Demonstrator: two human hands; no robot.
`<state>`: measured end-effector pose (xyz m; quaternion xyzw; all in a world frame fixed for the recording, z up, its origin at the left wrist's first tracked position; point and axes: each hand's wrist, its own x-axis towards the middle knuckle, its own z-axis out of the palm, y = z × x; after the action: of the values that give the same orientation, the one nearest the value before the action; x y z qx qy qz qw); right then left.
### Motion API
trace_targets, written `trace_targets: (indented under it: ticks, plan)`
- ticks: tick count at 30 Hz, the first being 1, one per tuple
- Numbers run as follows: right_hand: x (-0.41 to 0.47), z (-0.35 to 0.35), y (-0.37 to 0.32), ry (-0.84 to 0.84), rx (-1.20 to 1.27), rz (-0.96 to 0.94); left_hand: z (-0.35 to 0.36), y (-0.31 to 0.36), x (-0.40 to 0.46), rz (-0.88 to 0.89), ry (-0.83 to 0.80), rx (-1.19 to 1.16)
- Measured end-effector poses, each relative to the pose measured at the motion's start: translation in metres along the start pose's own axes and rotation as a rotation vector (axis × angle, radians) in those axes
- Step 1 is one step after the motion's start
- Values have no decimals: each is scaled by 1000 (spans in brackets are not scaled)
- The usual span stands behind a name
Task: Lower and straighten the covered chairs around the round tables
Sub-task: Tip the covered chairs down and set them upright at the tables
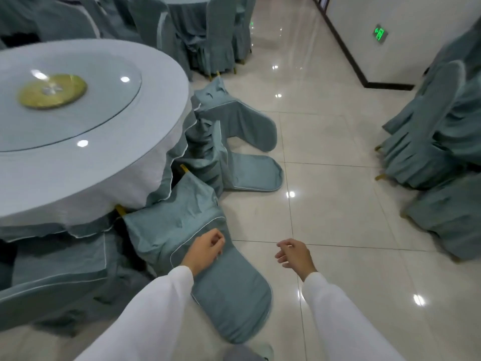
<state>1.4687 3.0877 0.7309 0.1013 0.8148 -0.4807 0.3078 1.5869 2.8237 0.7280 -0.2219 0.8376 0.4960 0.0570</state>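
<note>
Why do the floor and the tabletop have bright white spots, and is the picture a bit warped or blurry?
Head view: the white spots are ceiling lights mirrored in the glossy tiled floor and the glass turntable. The wide-angle lens bends straight lines, such as the wall's dark baseboard. Motion blur softens the gold centre disc, the left hand and the right hand.
</note>
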Motion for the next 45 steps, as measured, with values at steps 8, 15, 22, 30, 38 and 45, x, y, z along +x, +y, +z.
trace_targets:
  ticks: [8,15,22,30,38,45]
  plan:
    - [-21,10,25,-58,-25,-34,8,-24,-56,-73,108,-63]
    - [-21,-5,33,-168,-149,-131,33,-36,-111,-236,211,-225]
    - [7,-52,58,-317,-265,-184,101,-24,-150,-419,432,-459]
    - [22,-106,107,-456,-363,-174,192,-18,-202,-543,553,-525]
    - [41,-112,161,-499,-415,-133,244,-48,-239,-650,605,-525]
    - [98,-65,238,-513,-492,-148,296,-142,-220,-678,598,-557]
